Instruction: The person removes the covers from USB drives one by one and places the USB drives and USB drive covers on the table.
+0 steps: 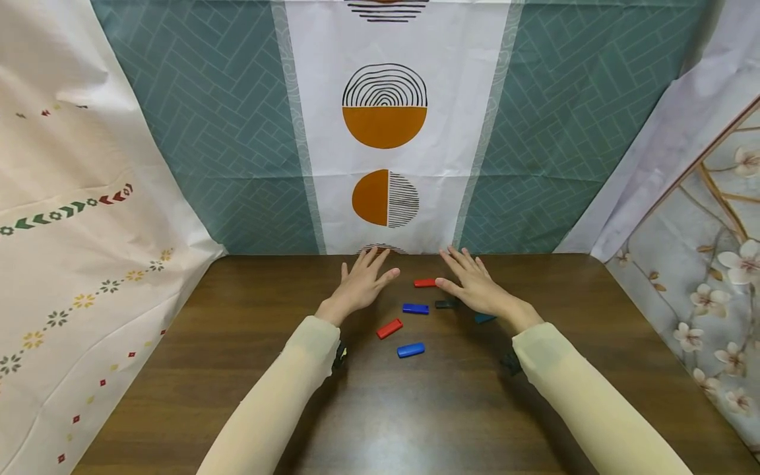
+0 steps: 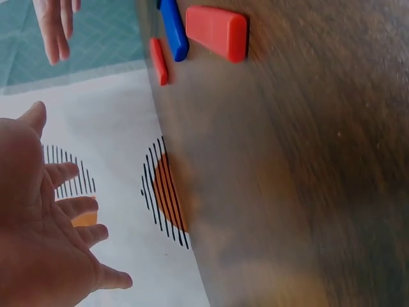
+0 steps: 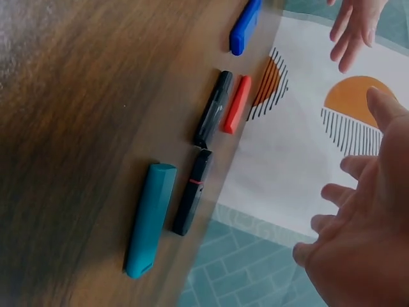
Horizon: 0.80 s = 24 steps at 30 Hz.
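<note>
Both hands hover over the table's far half, holding nothing, with their fingers spread. My left hand (image 1: 358,285) is left of several small flat sticks that look like USB sticks. My right hand (image 1: 477,285) is above the right side of this group, partly covering it. Nearest the left hand lies a red stick (image 1: 389,328), with a blue stick (image 1: 411,350) nearer me. Another blue stick (image 1: 415,309) and a red stick (image 1: 424,283) lie farther back. Around the right hand are a teal stick (image 3: 150,220) and two black sticks, one plain (image 3: 213,109), one red-striped (image 3: 193,192).
The brown wooden table (image 1: 249,369) ends at a hanging green and white cloth (image 1: 332,132) at the back. A cream patterned cloth (image 1: 71,264) borders its left side, a floral cloth (image 1: 706,290) its right.
</note>
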{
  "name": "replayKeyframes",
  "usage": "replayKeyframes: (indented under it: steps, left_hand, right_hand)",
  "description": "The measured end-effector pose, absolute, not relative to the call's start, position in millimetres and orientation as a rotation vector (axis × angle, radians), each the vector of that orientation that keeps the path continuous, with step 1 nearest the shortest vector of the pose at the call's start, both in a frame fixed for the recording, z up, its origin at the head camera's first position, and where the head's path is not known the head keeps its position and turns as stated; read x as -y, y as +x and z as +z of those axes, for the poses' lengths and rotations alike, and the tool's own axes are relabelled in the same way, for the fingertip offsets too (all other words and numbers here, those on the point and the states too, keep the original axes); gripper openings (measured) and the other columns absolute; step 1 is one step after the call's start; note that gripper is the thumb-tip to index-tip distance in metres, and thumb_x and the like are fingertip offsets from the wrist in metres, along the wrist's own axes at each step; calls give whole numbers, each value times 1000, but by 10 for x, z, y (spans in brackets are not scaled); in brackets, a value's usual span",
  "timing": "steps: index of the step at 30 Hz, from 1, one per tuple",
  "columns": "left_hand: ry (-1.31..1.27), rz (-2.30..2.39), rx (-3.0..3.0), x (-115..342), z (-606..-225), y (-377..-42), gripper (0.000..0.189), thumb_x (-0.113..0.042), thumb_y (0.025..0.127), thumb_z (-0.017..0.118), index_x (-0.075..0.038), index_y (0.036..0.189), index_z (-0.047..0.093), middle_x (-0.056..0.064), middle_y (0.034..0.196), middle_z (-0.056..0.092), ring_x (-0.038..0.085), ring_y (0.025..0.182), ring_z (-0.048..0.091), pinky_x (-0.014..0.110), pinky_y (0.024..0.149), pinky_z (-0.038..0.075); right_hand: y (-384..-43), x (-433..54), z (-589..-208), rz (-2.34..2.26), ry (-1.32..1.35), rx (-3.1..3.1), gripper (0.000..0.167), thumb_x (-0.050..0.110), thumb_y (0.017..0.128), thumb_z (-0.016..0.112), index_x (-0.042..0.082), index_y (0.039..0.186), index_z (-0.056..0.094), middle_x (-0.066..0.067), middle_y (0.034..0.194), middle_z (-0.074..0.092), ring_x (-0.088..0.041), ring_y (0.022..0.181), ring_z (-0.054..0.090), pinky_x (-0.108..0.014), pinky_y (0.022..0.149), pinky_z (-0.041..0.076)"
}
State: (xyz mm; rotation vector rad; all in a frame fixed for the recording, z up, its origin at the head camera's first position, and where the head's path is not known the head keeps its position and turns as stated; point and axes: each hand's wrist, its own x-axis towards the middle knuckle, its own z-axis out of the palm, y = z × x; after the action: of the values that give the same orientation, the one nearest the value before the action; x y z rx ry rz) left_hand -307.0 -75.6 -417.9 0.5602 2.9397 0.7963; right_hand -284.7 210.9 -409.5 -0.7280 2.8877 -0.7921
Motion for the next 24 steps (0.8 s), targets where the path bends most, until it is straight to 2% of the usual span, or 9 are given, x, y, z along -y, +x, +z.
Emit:
replayKeyframes:
  steps: [10,18,24]
  left_hand:
    - [604,823,-2917,741,-4112,-2919,71,-58,108,42,-20,167,27,13,173,16,36,160,6,73,118,-4]
    - [646,822,-2884,725,-4108,-2837,69,-58,108,41,-25,167,27,11,174,14,36,160,8,71,120,-1]
    - [679,844,-2849,726,-4122,-2765,70,-58,108,42,-23,167,27,12,173,15,37,160,9,71,120,-1]
  right_hand:
    - [-2774,-2056,-4111,-890,-797,-2813,73,43,112,47,11,168,14,-15,174,6,-39,159,-6,-62,123,-6]
    - [-2700,-2022,-4139,-975,-829,-2762,71,41,111,50,11,167,18,-15,174,11,-38,160,-2,-62,124,-3]
    - [-2662,-2002,-4141,-996,-818,-2711,70,39,111,51,15,168,19,-13,174,11,-39,159,1,-69,121,10]
